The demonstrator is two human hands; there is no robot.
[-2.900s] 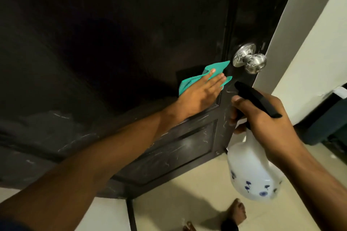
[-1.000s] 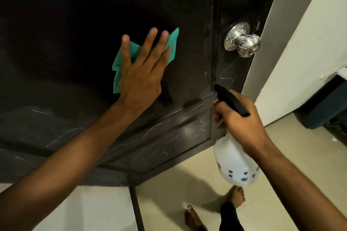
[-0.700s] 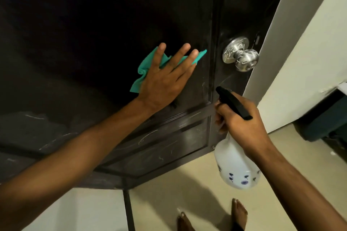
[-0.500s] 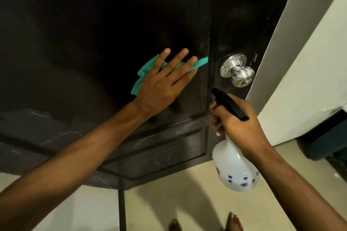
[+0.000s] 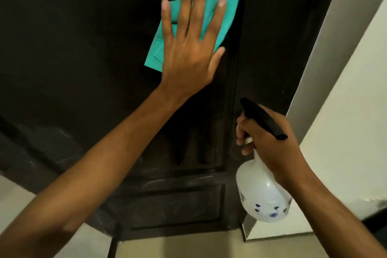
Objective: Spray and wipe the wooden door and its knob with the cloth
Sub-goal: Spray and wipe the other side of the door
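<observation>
1. Dark wooden door point(image 5: 88, 52) fills the view; its knob is out of sight.
2. Left hand point(image 5: 188, 52), fingers straight and spread, presses the green cloth point(image 5: 217, 4) flat against the panel to wipe.
3. Right hand point(image 5: 270, 144) grips the spray bottle point(image 5: 261, 197) by its neck, held low, likely ready for another spray.

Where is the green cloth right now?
In the head view, the green cloth sits top centre, pressed flat against the dark door under the left hand.
</observation>
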